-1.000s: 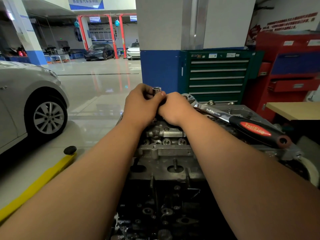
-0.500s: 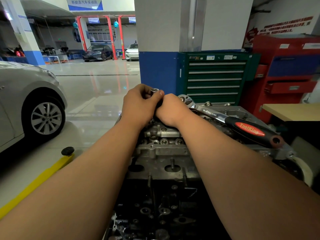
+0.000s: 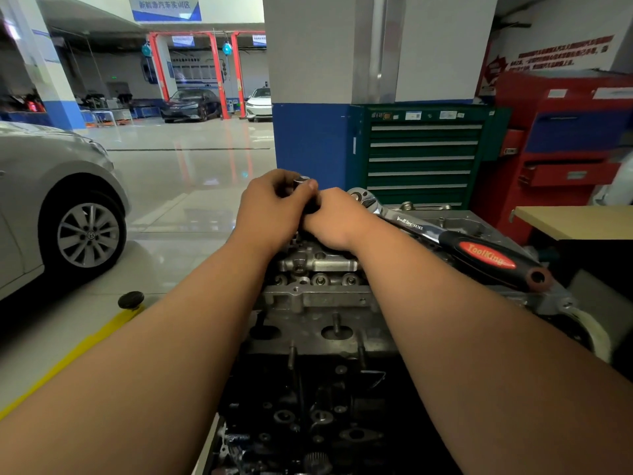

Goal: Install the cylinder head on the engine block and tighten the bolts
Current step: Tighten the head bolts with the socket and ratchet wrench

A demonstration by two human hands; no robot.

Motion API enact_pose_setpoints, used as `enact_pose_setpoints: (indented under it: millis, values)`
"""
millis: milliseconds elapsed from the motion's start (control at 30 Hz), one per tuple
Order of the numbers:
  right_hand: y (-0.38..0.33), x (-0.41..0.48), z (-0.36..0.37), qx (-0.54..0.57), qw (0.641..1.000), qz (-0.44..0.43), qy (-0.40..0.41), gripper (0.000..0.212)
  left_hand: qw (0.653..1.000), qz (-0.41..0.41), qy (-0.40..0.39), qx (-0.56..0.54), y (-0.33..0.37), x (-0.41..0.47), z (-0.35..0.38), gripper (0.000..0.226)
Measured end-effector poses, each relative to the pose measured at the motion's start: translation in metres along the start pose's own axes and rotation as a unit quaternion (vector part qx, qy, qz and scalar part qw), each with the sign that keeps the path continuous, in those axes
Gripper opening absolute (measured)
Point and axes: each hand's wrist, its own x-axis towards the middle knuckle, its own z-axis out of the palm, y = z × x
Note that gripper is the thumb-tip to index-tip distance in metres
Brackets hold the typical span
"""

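Hardly anything has shifted since the earlier frames: both hands stay bunched together at the far end of the engine. Two bare forearms run up from the bottom corners of the frame over the dark engine block (image 3: 308, 406) at lower centre. Just beyond it, at centre, sits the one grey cylinder head (image 3: 318, 296), on top of the block. Above the head, the left hand (image 3: 274, 210) curls its fingers and thumb round a chrome socket (image 3: 301, 181). The right hand (image 3: 337, 221) is clenched against it, knuckles toward the camera; what it grips cannot be told. One ratchet wrench (image 3: 479, 253) lies across the engine right of centre, its head just beside the right hand, its black handle bearing a red label reading "ToolKing"; the shank lettering is too small to read. At lower left lies one yellow bar (image 3: 68, 354). Farther back stand a green tool cabinet (image 3: 424, 156) with six pale drawer strips and a red cabinet (image 3: 565, 149). One silver car (image 3: 51, 200) fills the left edge; two more cars, a dark car (image 3: 191, 104) and a white car (image 3: 259, 102), stand far off. A blue banner (image 3: 164, 6) at upper left reads "新能源汽车实训区".
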Motion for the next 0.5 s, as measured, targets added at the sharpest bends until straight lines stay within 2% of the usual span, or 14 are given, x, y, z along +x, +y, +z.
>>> enact_pose_setpoints:
  millis: [100, 133, 267, 400, 500]
  values:
    - [0.0002, 0.0027, -0.0001, -0.018, 1.0, 0.003, 0.013, 0.015, 0.999, -0.018, -0.018, -0.044, 0.0007, -0.0015, 0.0008, 0.037]
    - [-0.0002, 0.0045, 0.0012, -0.032, 0.999, 0.008, 0.021, 0.014, 0.998, -0.031, -0.018, -0.058, 0.0007, -0.0015, 0.0018, 0.04]
    - [-0.0003, 0.0066, 0.0048, -0.074, 0.997, 0.017, 0.034, 0.011, 0.998, -0.046, -0.003, -0.04, 0.0014, 0.0004, 0.0043, 0.02]
    - [-0.0005, 0.0014, 0.0003, -0.001, 1.0, 0.001, 0.006, 0.014, 1.0, -0.017, 0.018, -0.018, 0.0006, 0.0012, -0.0003, 0.008]
    - [0.0001, 0.0013, -0.0004, -0.004, 1.0, 0.001, 0.005, 0.014, 1.0, -0.008, 0.008, -0.01, 0.0014, -0.0004, -0.0015, 0.024]
